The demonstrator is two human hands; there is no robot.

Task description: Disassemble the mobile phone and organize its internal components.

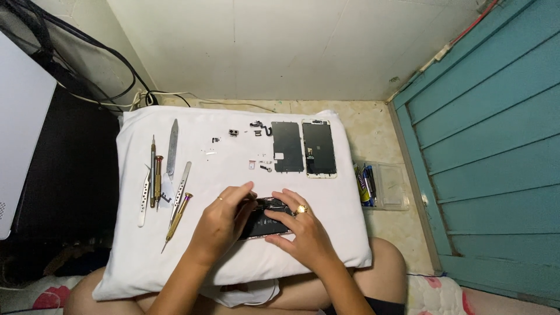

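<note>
I see the opened phone (265, 220) under both hands, left hand (220, 224) and right hand (303, 233), fingers (274, 214) pressed flat on it; clear plastic box (382, 185) far right.

matt white cloth cushion (175, 245), metal screwdrivers (155, 175), glossy screen (319, 149)

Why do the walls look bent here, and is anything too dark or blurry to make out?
Head view: the wide lens bows the teal door and wall edges outward; light falls evenly on the white pillow, with soft shadows under both hands; the left hand and right hand are sharp over the opened phone; the small parts are too tiny to identify; the left corner is dim.
</note>
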